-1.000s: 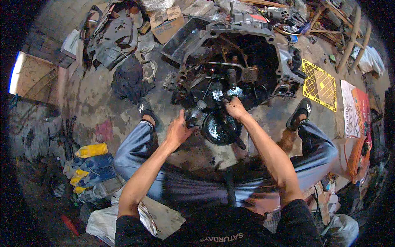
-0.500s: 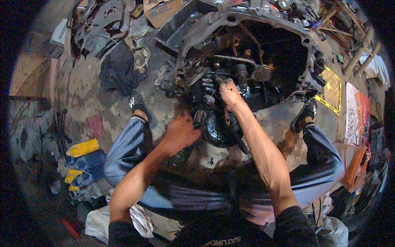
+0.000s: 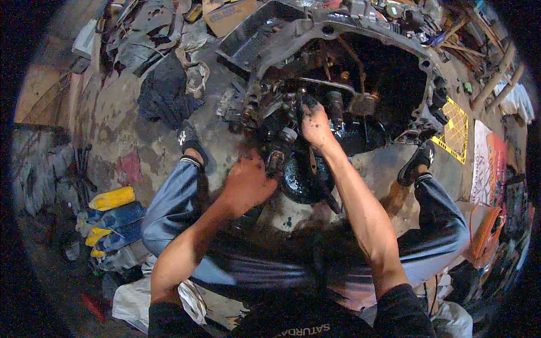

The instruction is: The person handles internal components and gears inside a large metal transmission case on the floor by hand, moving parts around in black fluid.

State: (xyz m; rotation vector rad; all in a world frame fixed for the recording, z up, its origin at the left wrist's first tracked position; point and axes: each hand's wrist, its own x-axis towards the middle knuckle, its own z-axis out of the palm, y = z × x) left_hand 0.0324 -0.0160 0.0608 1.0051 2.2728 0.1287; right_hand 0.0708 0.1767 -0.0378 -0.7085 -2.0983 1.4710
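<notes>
A second ago the right hand [image 3: 316, 125] was low beside the round black pan [image 3: 297, 181]; now it reaches further up, inside the big metal housing [image 3: 284, 42]. Its fingertips are smeared black and merge with the dark parts, so I cannot tell whether they grip anything. The left hand [image 3: 248, 179] had its index finger stretched out; now its fingers are curled, clamped on the lower end of a dark tube [image 3: 279, 151] whose pale end points toward the housing.

The pan sits between the hands, wet and shiny inside, with a dark stick [image 3: 328, 192] lying across it. The housing holds rods, a curved pipe [image 3: 327, 84] and black, glossy surfaces.
</notes>
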